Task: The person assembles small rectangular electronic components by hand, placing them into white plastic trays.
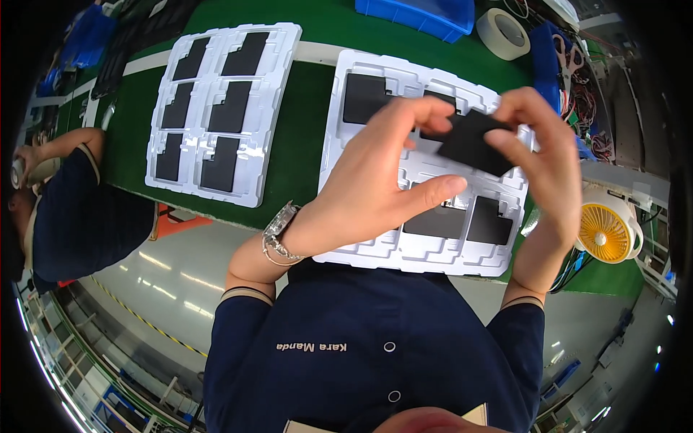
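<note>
A flat black rectangular piece (473, 144) is tilted above the right-hand white plastic tray (333, 162). My right hand (545, 148) pinches its right side between thumb and fingers. To the left of the piece, my left hand (382, 173) hovers over the same tray, thumb and fingers apart and nothing between them. A watch and a bracelet circle that wrist. More flat black pieces lie in the tray's pockets, one at the back left (364, 99) and another at the front right (491, 222). My hands hide part of the middle pockets.
A second white tray (263, 144) with several black pieces lies left on the green table (299, 108). Behind are a blue bin (426, 18) and a tape roll (503, 35). Scissors (569, 58) and a yellow fan (606, 231) are at right. Another person (94, 209) works at far left.
</note>
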Available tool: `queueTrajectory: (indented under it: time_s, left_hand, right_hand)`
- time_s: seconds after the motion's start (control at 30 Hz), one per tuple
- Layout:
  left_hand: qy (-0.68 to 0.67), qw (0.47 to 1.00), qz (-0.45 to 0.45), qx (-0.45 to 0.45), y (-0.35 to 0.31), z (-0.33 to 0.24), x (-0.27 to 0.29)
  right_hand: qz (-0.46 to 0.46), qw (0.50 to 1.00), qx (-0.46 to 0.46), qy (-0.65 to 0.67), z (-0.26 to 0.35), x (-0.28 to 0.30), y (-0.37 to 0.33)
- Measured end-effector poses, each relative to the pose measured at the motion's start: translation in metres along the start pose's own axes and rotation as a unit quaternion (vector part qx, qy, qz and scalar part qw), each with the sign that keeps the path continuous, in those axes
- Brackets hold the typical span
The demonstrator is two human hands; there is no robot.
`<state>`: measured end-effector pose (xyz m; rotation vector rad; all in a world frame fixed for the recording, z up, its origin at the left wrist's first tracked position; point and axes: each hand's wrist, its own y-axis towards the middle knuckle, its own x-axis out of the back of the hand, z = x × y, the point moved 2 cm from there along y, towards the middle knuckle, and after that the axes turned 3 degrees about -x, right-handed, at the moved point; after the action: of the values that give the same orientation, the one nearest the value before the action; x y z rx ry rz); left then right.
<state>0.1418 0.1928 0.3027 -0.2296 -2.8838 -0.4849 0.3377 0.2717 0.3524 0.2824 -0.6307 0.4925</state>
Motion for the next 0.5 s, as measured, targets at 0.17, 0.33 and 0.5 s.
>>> queueTrajectory:
  time_s: [0.17,0.33,0.5]
  left_hand:
    - [-0.074,0.987,0.001,0.141,0.0,0.008,0.004]
    - [-0.133,0.977,-0.062,0.158,-0.009,0.019,0.011]
    - [-0.157,0.971,-0.074,0.161,-0.012,0.021,0.006]
  right_hand:
    - [0.054,0.99,0.025,0.128,0.013,-0.037,0.007]
    - [0.029,0.979,-0.05,0.195,-0.005,-0.042,0.002]
    - [0.065,0.983,-0.043,0.169,-0.006,-0.049,-0.002]
